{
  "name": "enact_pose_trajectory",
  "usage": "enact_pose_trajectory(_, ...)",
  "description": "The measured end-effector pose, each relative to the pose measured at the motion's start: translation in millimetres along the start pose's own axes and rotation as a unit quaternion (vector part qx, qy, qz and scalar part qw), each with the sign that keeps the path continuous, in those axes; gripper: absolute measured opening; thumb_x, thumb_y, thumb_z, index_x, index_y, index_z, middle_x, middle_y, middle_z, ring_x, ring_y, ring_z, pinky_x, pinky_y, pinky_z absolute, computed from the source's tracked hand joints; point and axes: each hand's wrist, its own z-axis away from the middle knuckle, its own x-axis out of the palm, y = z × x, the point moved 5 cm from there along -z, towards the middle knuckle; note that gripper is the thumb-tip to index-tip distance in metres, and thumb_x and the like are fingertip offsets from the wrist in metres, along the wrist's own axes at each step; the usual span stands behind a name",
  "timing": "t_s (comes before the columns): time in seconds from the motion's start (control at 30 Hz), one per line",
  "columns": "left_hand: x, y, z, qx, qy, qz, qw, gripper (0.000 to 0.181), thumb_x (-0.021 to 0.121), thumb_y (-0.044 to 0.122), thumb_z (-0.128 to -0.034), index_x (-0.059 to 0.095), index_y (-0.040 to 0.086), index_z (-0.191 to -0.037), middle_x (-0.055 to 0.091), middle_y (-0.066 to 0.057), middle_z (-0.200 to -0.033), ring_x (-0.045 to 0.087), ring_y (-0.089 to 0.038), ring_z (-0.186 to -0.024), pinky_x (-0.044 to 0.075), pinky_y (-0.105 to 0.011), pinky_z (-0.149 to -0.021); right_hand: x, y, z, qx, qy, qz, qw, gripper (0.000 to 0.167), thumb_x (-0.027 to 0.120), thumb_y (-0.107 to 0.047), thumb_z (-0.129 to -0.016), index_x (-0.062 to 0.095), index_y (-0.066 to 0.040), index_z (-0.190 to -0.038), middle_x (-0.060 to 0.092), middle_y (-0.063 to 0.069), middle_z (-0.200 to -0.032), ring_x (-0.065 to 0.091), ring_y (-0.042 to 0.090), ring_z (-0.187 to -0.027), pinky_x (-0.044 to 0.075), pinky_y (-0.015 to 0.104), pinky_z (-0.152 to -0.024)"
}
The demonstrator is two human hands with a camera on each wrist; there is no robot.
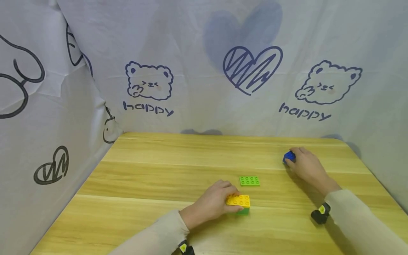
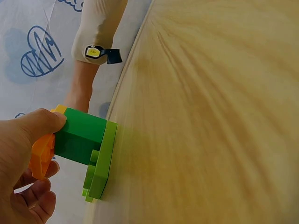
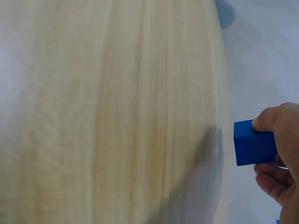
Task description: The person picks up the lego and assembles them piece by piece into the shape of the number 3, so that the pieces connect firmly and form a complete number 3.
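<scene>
Near the middle of the table (image 1: 153, 212), my left hand (image 1: 211, 202) grips a yellow brick (image 1: 239, 201) between thumb and fingers. A green brick (image 1: 243, 211) sits directly beneath the yellow one. Just behind this stack lies a flat lime-green plate (image 1: 249, 181), studs up; the left wrist view shows it overlapping the green brick (image 2: 80, 135), and contact cannot be told there. Farther back on the right, my right hand (image 1: 307, 168) pinches a blue brick (image 1: 288, 157). The right wrist view shows the blue brick (image 3: 254, 144) between thumb and fingertips, seemingly lifted off the wood.
White cloth (image 1: 197, 102) printed with bears, hearts and "happy" hangs behind the table's far edge and along its left side. Each wrist carries a small black device, such as the right wrist's camera (image 1: 320, 213).
</scene>
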Motion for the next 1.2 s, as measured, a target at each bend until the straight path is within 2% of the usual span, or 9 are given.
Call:
enact_pose_trajectory(0.27,0.0,1.0,0.8,0.007,0.002,-0.005,1.0,0.037,0.074,0.044,-0.0857,0.069,0.016,-0.109,0.062,0.008,-0.1,0.048,-0.005,-0.086,0.039,-0.013,-0.072,-8.2,-11.2,5.5,-0.042,0.026,0.012,0.9987,0.053,0.063,-0.022,-0.095,0.049,0.012,-0.132,0.052,0.034,-0.122,0.052,0.051,-0.108,0.041,0.062,-0.094)
enact_pose_trajectory(0.67,-0.3,1.4,-0.2,0.005,-0.005,-0.005,1.0,0.037,0.073,0.045,-0.0859,0.069,0.016,-0.109,0.062,0.008,-0.101,0.048,-0.005,-0.086,0.039,-0.013,-0.072,-27.2,-39.7,18.9,-0.08,0.058,0.002,0.9951,0.05,0.068,-0.02,-0.091,0.052,0.01,-0.129,0.058,0.03,-0.113,0.057,0.046,-0.102,0.045,0.059,-0.088)
enact_pose_trajectory(0.93,-0.7,0.7,0.5,0.003,-0.003,0.0,1.0,0.037,0.073,0.045,-0.0859,0.069,0.017,-0.109,0.062,0.009,-0.1,0.048,-0.005,-0.085,0.039,-0.013,-0.072,-36.3,-58.8,27.2,-0.107,0.067,-0.017,0.9919,0.051,0.072,-0.019,-0.089,0.055,0.009,-0.127,0.06,0.027,-0.113,0.059,0.042,-0.101,0.047,0.057,-0.087)
enact_pose_trajectory(1.2,-1.8,2.1,1.6,-0.002,-0.006,-0.002,1.0,0.037,0.074,0.044,-0.0857,0.069,0.016,-0.109,0.062,0.008,-0.101,0.049,-0.005,-0.086,0.04,-0.014,-0.072,-41.5,-80.4,36.4,-0.114,0.053,-0.029,0.9916,0.051,0.072,-0.021,-0.089,0.054,0.005,-0.129,0.061,0.02,-0.111,0.061,0.035,-0.098,0.051,0.053,-0.084)
